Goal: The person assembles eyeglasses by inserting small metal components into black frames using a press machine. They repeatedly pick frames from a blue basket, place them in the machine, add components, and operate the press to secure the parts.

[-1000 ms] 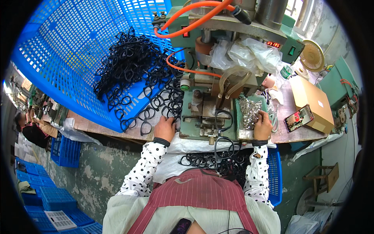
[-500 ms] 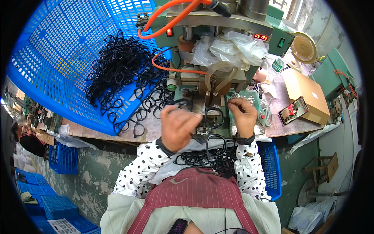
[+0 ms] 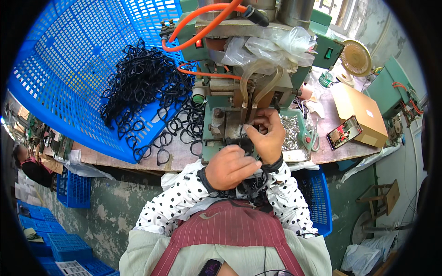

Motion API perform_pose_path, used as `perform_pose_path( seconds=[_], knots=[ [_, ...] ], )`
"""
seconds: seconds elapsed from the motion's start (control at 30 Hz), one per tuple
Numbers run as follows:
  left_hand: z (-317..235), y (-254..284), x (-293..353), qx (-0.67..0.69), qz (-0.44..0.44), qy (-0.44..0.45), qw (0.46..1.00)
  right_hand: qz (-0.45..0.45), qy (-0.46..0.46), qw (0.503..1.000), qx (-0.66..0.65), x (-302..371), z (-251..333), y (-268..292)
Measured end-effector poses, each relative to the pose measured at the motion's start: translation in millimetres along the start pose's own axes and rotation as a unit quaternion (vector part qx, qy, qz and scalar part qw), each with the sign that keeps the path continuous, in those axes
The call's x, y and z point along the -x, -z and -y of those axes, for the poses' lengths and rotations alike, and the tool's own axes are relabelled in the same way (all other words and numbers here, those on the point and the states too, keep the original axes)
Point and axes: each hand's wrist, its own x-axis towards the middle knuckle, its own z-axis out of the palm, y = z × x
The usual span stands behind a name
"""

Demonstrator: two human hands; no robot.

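My left hand point(image 3: 230, 168) is closed in front of the green press point(image 3: 212, 102), its fingers curled around a black glasses frame point(image 3: 244, 145) that lies mostly hidden between my hands. Thumb and forefinger of my right hand point(image 3: 268, 136) are pinched together at the press's metal fixture point(image 3: 233, 123), just below the tool tip and two clear hoses point(image 3: 251, 92). Whatever small thing they hold is hidden. Right of that hand sits a green tray point(image 3: 291, 133) of tiny metal parts. More black frames point(image 3: 253, 186) rest on my lap, partly covered by my hands.
A large blue basket point(image 3: 69, 110) with a heap of black glasses frames point(image 3: 142, 87) leans at the left, some spilling onto the table. To the right are scissors point(image 3: 315, 138), a phone point(image 3: 344, 133) against a cardboard box point(image 3: 361, 112), and a fan point(image 3: 356, 57). Another blue basket point(image 3: 321, 202) stands below.
My right hand has moved left from beside the parts tray to the fixture. My left hand has come right and down, nearer to it. The dangling frames are now mostly hidden; the press's upper part sits lower.
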Motion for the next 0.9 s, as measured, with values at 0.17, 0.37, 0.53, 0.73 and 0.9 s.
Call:
perform_pose_path(
  seconds=[0.17, 0.37, 0.53, 0.73, 0.9],
  knots=[
    [-0.7, 5.2, -7.7, 0.037, -0.037, -0.037, 0.998, -0.012, 0.0, 0.996, -0.083, 0.0, -8.4, -4.3],
    [22.7, -5.1, -1.9, 0.109, 0.053, -0.018, 0.993, -0.161, 0.105, 0.929, 0.316, -24.1, -60.2, 59.4],
    [24.8, -7.2, -0.7, 0.088, 0.075, -0.021, 0.993, -0.113, -0.064, 0.854, 0.503, -15.5, -122.5, 120.6],
    [24.5, -9.7, 0.9, 0.096, 0.055, -0.019, 0.994, -0.075, 0.09, 0.832, 0.542, -2.4, -123.2, 105.3],
    [16.9, -8.4, 3.8, 0.003, 0.052, -0.01, 0.999, -0.136, 0.178, 0.869, 0.441, -8.8, -118.7, 107.7]
  ],
)
